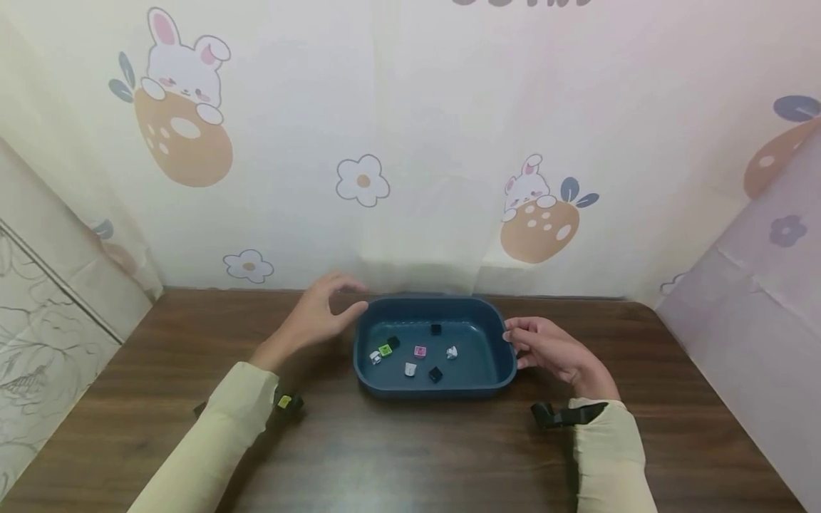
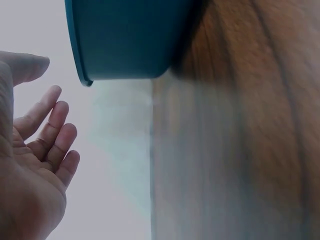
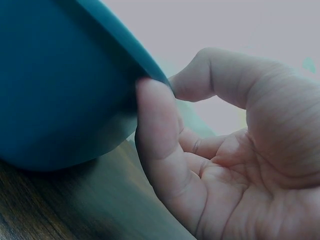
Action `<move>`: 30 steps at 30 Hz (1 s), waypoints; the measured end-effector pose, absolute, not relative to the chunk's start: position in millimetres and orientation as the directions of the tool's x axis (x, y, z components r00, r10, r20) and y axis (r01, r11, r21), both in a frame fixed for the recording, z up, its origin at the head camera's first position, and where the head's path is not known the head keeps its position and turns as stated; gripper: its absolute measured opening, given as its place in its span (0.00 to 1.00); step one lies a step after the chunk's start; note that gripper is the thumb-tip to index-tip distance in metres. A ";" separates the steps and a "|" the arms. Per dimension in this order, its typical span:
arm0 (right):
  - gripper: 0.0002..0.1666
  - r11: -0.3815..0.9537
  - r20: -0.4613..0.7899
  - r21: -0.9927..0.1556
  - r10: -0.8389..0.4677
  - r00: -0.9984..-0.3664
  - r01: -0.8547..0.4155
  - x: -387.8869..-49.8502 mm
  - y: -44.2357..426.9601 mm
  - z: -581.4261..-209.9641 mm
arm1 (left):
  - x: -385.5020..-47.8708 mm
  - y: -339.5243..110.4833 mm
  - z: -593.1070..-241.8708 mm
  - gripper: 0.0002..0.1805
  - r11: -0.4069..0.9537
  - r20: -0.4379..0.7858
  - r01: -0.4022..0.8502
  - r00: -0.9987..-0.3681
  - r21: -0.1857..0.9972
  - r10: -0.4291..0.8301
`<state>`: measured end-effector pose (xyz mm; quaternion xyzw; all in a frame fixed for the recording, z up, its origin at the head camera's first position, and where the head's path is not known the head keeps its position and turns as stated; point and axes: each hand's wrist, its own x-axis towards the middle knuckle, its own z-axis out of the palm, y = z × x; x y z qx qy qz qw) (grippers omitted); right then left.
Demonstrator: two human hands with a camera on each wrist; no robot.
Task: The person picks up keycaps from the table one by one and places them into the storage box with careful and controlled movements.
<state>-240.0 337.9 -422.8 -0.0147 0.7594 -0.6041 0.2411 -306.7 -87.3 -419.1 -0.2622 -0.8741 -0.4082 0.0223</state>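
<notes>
A dark blue rectangular basin point(image 1: 436, 392) with rounded corners sits at the back middle of the table. Small pieces lie scattered on its floor: a lime green square piece point(image 1: 385, 350), a pink square piece point(image 1: 420, 351), dark pieces such as one black block point(image 1: 435, 374), and whitish ones such as one white piece point(image 1: 410, 369). My right hand point(image 1: 545, 348) pinches the basin's right rim between thumb and finger, seen close in the right wrist view. Beside the left rim, my left hand point(image 1: 321, 310) is held with fingers loosely bent and nothing in them; the left wrist view shows it apart from the basin wall point(image 2: 120, 40).
The brown wooden table point(image 1: 385, 456) ends at the back against a pale curtain point(image 1: 423, 235) printed with rabbits and flowers. Each wrist carries a black strapped device, such as the right wrist mount point(image 1: 564, 415).
</notes>
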 end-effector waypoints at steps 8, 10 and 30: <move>0.14 0.267 -0.346 -0.926 -0.320 -0.882 0.266 -238.6 339.2 -424.9 | -300.8 -103.3 -424.6 0.21 0.528 0.230 0.439 -0.880 0.727 0.416; 0.13 0.257 -0.339 -0.930 -0.327 -0.882 0.262 -238.2 339.2 -423.7 | -299.7 -105.9 -426.1 0.22 0.535 0.229 0.435 -0.884 0.724 0.408; 0.13 0.243 -0.335 -0.934 -0.337 -0.880 0.263 -240.5 340.1 -425.3 | -274.6 -142.9 -447.3 0.22 0.605 0.226 0.389 -0.917 0.695 0.330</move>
